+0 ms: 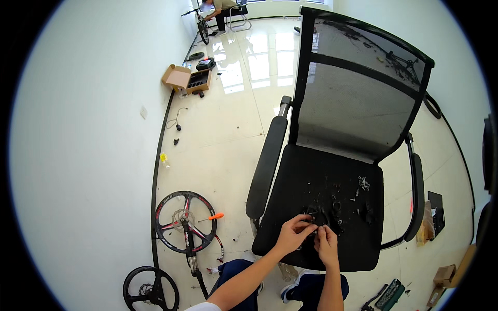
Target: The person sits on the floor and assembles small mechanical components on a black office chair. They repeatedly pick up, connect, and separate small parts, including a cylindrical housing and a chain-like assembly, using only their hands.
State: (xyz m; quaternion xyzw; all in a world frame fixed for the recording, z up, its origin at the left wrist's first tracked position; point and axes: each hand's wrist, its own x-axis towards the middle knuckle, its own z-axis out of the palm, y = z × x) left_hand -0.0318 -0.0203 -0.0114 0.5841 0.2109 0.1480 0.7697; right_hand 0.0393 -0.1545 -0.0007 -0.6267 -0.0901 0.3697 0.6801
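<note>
Both hands meet above the front of a black office chair's seat (280, 217). My left hand (294, 233) bends its fingers in a pinch, with a dark part at its fingertips. Close beside it, my right hand (327, 246) pinches too, its thumb and fingertips together. What sits between the fingers is too small and dark to name. Just beyond the hands lie black parts (338, 224) on the seat. Farther right on it are a cluster of small silver hardware (363, 183) and another black part (368, 213).
The chair's armrests (267, 168) flank the seat. Left on the floor are a spoked wheel (162, 217) with a fork, an orange-handled screwdriver (215, 216) and a second black wheel (175, 295). An open cardboard box (177, 78) stands by the wall. A person (220, 10) sits beside a bicycle (203, 31) at the back.
</note>
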